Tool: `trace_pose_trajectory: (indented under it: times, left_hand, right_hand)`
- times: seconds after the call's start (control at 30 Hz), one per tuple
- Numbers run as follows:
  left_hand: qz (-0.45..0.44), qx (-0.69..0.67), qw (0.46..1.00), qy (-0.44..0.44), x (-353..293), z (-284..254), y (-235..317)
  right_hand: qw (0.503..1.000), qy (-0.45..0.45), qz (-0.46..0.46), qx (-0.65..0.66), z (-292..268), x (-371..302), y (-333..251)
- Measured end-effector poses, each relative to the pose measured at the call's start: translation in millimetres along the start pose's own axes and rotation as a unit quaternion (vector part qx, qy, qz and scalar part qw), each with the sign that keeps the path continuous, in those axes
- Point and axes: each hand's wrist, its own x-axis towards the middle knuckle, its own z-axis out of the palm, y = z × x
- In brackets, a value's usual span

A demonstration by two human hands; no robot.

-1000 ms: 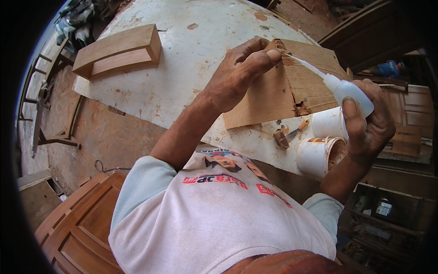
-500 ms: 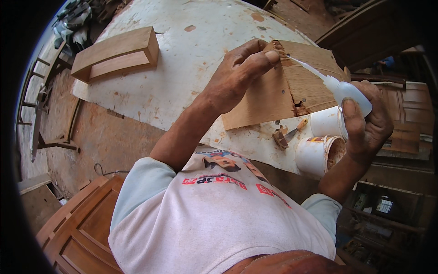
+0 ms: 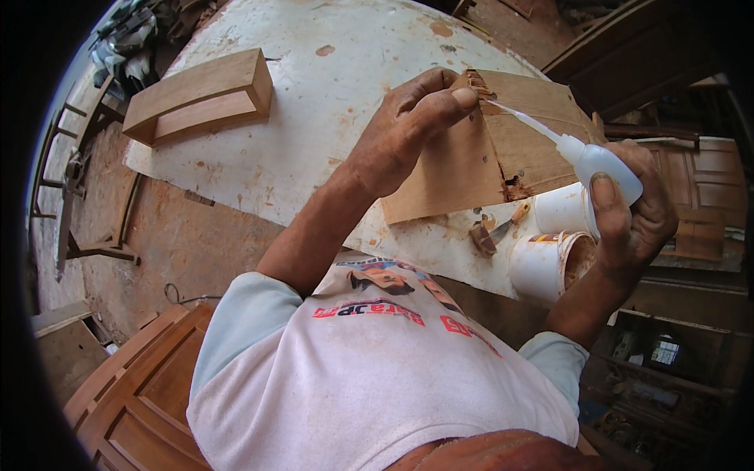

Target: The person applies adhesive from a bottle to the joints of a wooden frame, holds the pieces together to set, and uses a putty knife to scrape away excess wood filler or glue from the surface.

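Note:
My right hand (image 3: 640,200) is wrapped round a whitish squeeze bottle (image 3: 611,174), its thumb pressed on the side. The bottle's long thin nozzle points left, its tip at the rough corner joint of a wooden box (image 3: 538,129). That joint has splintered edges and a dark chipped gap at its near end. At the far left corner of the box, my left hand (image 3: 416,118) grips the edge between thumb and curled fingers; some fingertips are hidden behind the wood.
On the white, stained table (image 3: 314,110), a second open wooden box (image 3: 200,98) lies to the left. Two white buckets (image 3: 542,267) and a scraper-like tool with a wooden handle (image 3: 503,229) are near the right edge. A panelled wooden door (image 3: 149,400) lies at lower left.
The nozzle tip has shifted slightly left along the top of the joint. Both hands keep their grips, and the box stays in place.

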Motion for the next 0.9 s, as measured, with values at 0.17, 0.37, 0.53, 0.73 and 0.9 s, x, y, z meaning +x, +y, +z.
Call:
trace_pose_trajectory:
  times: [0.17, 0.37, 0.53, 0.73, 0.9]
  left_hand:
    - [-0.001, 0.004, 1.000, 0.003, 0.7, 0.9, -1.3]
    - [-0.001, 0.010, 1.000, 0.001, -1.1, -1.1, 1.0]
    - [0.004, 0.007, 1.000, -0.001, -5.5, -4.3, 4.3]
    - [-0.033, -0.017, 0.999, -0.025, 1.6, 4.1, 4.7]
    - [-0.016, -0.093, 0.995, 0.001, -5.1, 7.0, 13.1]
  right_hand:
    - [1.000, -0.008, -0.009, 0.002, -0.4, 0.4, 3.0]
    - [1.000, -0.018, 0.002, -0.013, -2.5, -0.1, 1.4]
    - [1.000, -0.010, -0.016, -0.017, 1.4, 1.4, -2.7]
    - [1.000, -0.014, 0.001, -0.016, -9.7, 0.9, -5.9]
    - [0.998, -0.052, -0.021, 0.015, -5.9, 9.2, 4.3]
